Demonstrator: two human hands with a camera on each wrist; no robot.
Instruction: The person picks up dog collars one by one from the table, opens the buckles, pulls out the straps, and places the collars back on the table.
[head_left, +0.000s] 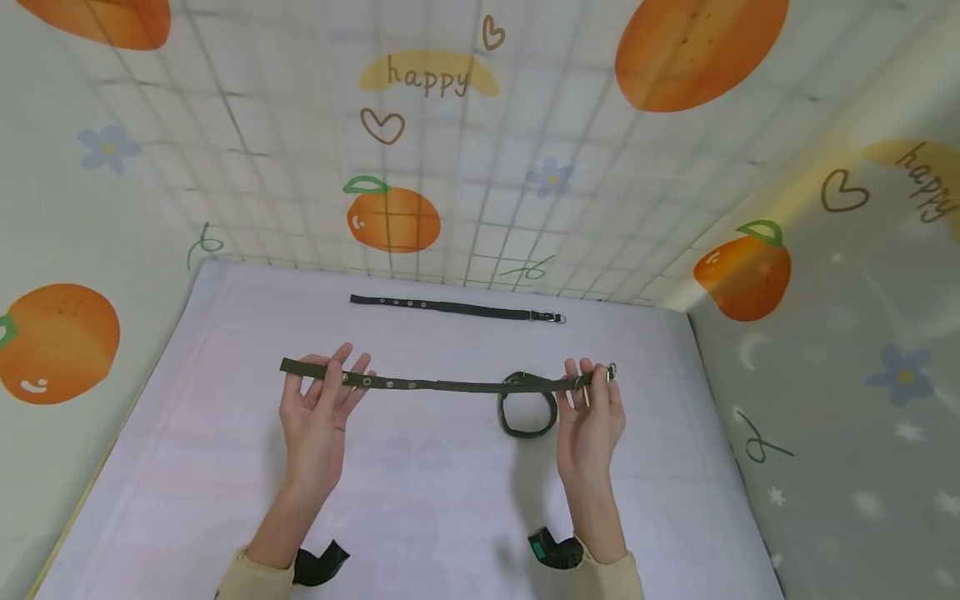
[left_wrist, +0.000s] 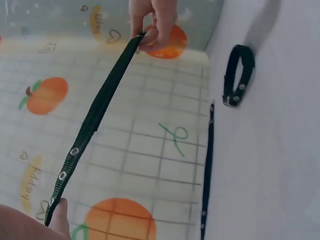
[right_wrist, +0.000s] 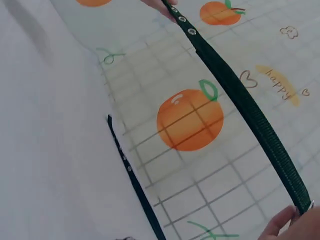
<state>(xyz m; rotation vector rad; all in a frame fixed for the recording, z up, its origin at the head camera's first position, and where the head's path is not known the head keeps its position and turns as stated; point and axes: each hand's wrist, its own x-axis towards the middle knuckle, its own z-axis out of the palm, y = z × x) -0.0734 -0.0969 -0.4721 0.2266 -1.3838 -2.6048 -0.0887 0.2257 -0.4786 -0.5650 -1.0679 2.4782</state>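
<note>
Over the pale table [head_left: 420, 508], one green strap [head_left: 465, 387] stretches taut: left hand [head_left: 313, 421] pinching the holed end, right hand [head_left: 588, 425] pinching the metal-ringed end! Looped strap [head_left: 527, 434] lies below, straight black strap [head_left: 476, 310] farther back.

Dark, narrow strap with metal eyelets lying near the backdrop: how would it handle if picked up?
The strap would probably bend, as the similar dark looped strap curves round. It is likely light, being narrow; its metal buckle might make that end sag.
</note>
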